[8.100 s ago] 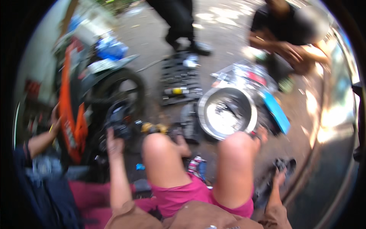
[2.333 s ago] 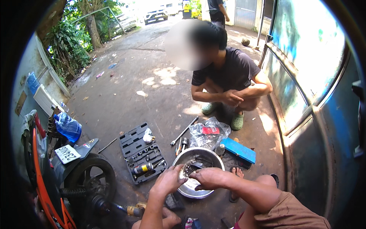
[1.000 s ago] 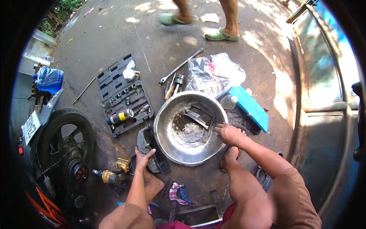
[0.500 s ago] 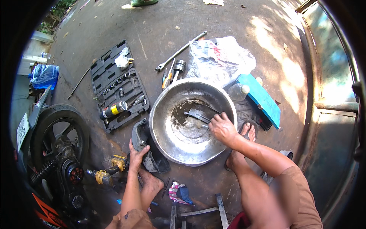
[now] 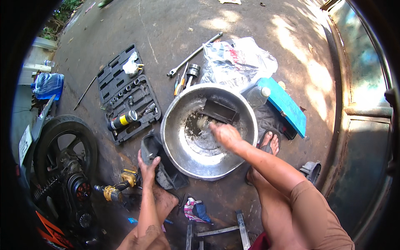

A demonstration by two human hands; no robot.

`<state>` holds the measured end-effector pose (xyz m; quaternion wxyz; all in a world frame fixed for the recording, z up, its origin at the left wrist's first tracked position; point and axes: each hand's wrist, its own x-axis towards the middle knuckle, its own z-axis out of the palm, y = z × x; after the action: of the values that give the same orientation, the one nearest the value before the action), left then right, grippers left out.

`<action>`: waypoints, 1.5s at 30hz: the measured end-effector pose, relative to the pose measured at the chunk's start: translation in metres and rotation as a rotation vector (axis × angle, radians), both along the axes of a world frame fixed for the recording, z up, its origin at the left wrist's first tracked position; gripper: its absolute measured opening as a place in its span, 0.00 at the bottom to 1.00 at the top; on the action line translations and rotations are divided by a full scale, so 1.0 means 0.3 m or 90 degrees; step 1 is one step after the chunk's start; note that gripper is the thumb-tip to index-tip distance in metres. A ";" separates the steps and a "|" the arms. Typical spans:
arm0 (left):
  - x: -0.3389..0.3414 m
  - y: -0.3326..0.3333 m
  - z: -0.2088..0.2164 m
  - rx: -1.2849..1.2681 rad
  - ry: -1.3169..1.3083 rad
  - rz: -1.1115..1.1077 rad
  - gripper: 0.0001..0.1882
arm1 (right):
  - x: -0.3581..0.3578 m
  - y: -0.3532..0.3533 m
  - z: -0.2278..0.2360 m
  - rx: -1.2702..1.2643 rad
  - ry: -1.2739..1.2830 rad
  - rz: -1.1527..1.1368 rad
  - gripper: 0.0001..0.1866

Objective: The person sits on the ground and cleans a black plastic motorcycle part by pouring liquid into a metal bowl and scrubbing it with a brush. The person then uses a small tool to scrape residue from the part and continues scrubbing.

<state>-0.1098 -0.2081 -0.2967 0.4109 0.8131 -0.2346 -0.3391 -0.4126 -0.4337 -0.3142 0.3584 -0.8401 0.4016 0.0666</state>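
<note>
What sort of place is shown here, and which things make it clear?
Probably an outdoor spot used for motorbike repair: a motorbike with exposed mechanical parts at the left, an open socket case beyond it, and a yellow power tool, all on bare ground.

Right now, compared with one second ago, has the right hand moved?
Yes. Judged against the basin, the right hand has moved left and slightly forward, from the right rim to over the inside.
</note>
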 end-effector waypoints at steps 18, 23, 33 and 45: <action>-0.121 -0.168 0.279 -0.255 0.341 0.061 0.38 | -0.452 -0.087 0.238 -0.101 -0.165 -0.597 0.28; -0.268 -0.300 0.319 -0.276 0.255 0.014 0.43 | -0.433 -0.125 0.116 -0.225 -0.194 -0.601 0.36; -0.301 -0.296 0.287 -0.221 0.333 -0.006 0.46 | -0.458 -0.065 0.128 -0.047 -0.290 -0.672 0.30; -0.352 -0.249 0.345 -0.242 0.260 0.001 0.48 | -0.451 -0.050 0.073 -0.047 -0.317 -0.661 0.33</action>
<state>-0.2155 -0.2827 -0.1932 0.5955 0.6362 -0.2055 -0.4455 -0.5480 -0.4487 -0.2923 0.3980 -0.5352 0.6671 -0.3319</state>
